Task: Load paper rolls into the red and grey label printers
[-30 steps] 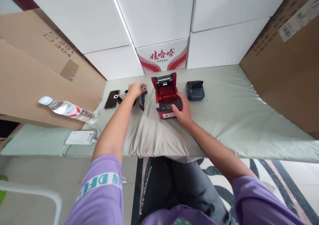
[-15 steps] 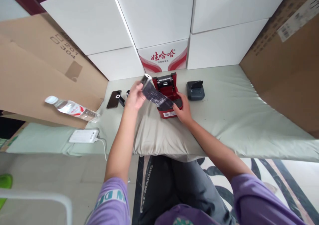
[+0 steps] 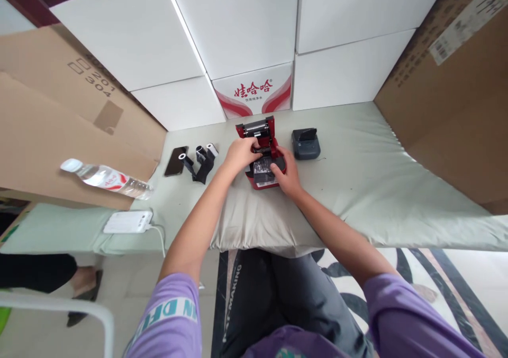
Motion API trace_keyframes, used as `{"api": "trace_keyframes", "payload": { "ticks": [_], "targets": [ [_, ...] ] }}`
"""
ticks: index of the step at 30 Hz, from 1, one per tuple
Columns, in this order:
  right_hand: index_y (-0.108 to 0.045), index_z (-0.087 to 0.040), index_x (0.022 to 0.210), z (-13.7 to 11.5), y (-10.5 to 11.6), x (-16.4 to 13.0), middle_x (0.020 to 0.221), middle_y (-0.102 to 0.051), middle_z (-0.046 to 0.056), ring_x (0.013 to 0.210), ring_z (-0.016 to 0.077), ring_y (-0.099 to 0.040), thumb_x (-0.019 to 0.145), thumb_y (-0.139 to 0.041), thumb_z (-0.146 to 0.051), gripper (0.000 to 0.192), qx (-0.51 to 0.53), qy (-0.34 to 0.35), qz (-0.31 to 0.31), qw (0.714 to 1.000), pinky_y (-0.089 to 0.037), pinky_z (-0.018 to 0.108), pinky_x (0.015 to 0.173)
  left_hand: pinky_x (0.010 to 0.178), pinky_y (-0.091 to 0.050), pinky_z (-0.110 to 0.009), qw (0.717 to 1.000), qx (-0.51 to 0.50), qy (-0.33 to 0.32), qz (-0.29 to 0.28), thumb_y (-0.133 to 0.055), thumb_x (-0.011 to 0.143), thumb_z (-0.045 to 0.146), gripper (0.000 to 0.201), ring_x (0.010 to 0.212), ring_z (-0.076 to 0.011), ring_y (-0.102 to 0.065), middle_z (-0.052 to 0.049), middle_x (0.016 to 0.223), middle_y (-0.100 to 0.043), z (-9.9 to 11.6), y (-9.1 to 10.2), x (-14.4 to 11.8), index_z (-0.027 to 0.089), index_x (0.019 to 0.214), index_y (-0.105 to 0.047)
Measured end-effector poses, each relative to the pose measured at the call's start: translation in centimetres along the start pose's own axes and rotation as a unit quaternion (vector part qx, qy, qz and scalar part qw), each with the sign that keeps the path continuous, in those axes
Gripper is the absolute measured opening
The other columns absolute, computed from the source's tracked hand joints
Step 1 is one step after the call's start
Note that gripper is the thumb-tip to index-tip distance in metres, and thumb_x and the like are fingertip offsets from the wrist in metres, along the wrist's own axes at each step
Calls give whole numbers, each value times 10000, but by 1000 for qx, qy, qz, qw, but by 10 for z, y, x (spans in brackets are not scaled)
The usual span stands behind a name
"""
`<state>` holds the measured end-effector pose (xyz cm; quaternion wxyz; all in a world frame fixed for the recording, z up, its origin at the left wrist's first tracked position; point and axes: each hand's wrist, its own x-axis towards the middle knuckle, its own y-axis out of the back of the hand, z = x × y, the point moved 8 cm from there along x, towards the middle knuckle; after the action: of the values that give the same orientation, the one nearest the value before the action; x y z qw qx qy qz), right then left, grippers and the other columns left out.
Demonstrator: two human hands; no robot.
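Another person's dark trouser leg [image 3: 35, 272] and shoe showed at the far left, below a bench [image 3: 345, 204] covered in pale green cloth. On the bench, a brown cardboard box [image 3: 47, 130] stood at that end, with a water bottle [image 3: 107, 179] in front of it. A white power bank [image 3: 127, 221] lay near the edge, a cable running from its right end. Next I saw a dark phone [image 3: 176, 161] lying flat, then, near it, a cluster of black rolls [image 3: 200, 162]. The left hand [image 3: 243, 154] reached into the open red printer [image 3: 274, 146], thumb and fingers pinching a dark roll [image 3: 264, 150] that they partly hid. The printer sat on the bench, its lid tipped back and a black strip [image 3: 262, 170] hanging over its front. The right hand [image 3: 289, 173] grasped the printer's right side, thumb against the strip. Just beyond that hand stood a small dark device [image 3: 306, 147], its flap raised. Another brown carton [image 3: 448, 104] closed off the far right.
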<state>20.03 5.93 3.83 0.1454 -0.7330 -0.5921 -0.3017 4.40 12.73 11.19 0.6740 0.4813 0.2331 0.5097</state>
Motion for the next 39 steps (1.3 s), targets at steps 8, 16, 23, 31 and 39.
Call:
{"api": "trace_keyframes", "payload": {
  "ticks": [8,16,23,31,39],
  "targets": [
    [-568,-271,1394,12,1,1,1364,-627,123,1280,310,-592,1000,-469,-652,556,55,-40,12,998,-450,540,1152,999,-389,-505,987,126,-28,-90,-661,776,153,100,1006,-336,-660,-110,866,-770,12,-15,13,202,728,-734],
    [-604,-268,1309,48,2,1,1388,-637,121,1246,293,-629,928,-453,-783,658,169,-194,67,964,-482,527,1120,1025,-445,-493,997,15,-59,-48,-527,980,387,316,920,-277,-697,-51,906,-792,9,11,-16,258,909,-807],
    [-616,-291,1291,53,1,1,1355,-652,96,1236,275,-630,926,-499,-753,600,181,-190,72,962,-498,496,1109,1186,-429,-454,969,-58,-67,232,-589,982,444,385,1332,-294,-587,-124,1380,-658,-14,53,-22,227,1284,-687],
    [-590,-279,1300,57,1,1,1315,-666,101,1215,261,-636,942,-487,-734,588,139,-183,65,971,-495,493,1119,1108,-475,-368,976,-86,-54,192,-499,1023,373,350,1197,-240,-656,-86,1259,-721,-3,42,-41,240,1260,-719],
    [-602,-269,1290,49,4,2,1272,-688,96,1206,260,-645,927,-530,-737,596,131,-183,57,973,-500,463,1111,1032,-436,-399,992,-21,-26,121,-413,1056,416,419,1055,-257,-678,-85,1048,-762,9,13,-79,236,988,-785]
  ]
}}
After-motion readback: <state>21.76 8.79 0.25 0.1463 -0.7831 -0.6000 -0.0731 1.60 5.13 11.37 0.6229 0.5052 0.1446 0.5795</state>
